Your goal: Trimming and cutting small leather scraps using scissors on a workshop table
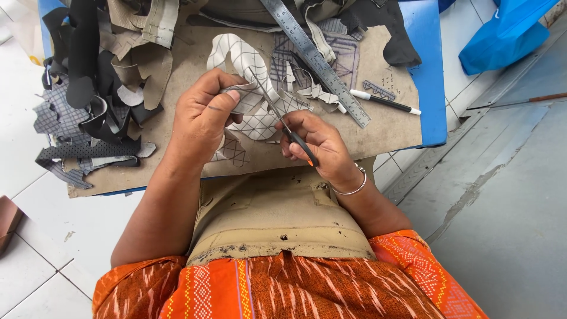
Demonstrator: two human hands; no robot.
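Here, thin floppy grid-printed piece (254,100) pinched in left hand (204,118); scissors (283,121) gripped in right hand (316,145); best held near cut line.

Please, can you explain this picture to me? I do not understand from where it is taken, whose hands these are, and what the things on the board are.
There is one picture, from a camera worn on a person's head, looking down at that person's own lap and two bare hands. No machine is involved.

The left hand holds a pale piece of material with a grid of lines. The right hand holds scissors with a black and orange handle; their blades point up into that piece.

Both hands are over a brown cardboard sheet that lies on a blue board. On the sheet are a metal ruler, a pen beside it, and at the left a pile of black, grey and tan scraps. The floor is tiled.
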